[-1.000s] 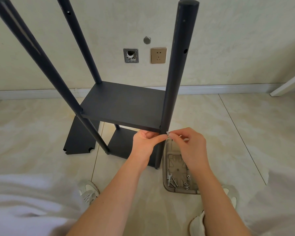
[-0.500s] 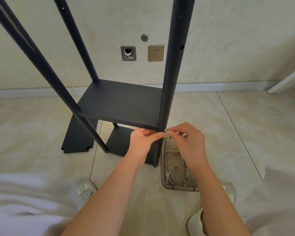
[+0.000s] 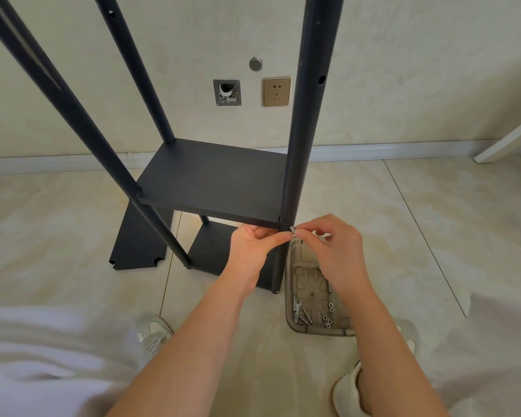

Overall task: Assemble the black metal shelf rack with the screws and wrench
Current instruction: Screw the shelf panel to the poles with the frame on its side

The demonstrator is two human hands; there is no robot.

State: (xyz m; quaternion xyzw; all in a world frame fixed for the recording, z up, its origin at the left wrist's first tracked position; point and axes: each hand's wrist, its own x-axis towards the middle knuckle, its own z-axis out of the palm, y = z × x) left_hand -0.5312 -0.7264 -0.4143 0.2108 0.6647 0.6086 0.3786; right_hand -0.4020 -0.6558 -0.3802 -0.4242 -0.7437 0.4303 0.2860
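Near wall (image 3: 418, 70), over tiled floor (image 3: 57, 236), left grip (image 3: 250, 249) and right grip (image 3: 336, 249) seemingly pinch screw (image 3: 292, 229).

Single head cam, wide lens, sitting up on the person's head & looking fwd and down. It's facing the wall (image 3: 403, 70) roughly square-on, w/ the floor (image 3: 433, 236) spreading below. Forearms (image 3: 193, 341) are filling the bottom edge; left hand (image 3: 250, 251) & right hand (image 3: 334, 251) are sitting at a screw (image 3: 292, 231) near centre, close to the lens. Rack (image 3: 217, 182) is standing just beyond, posts running off the top edge & splaying outward. Shoes (image 3: 154, 332) are showing at the bottom.
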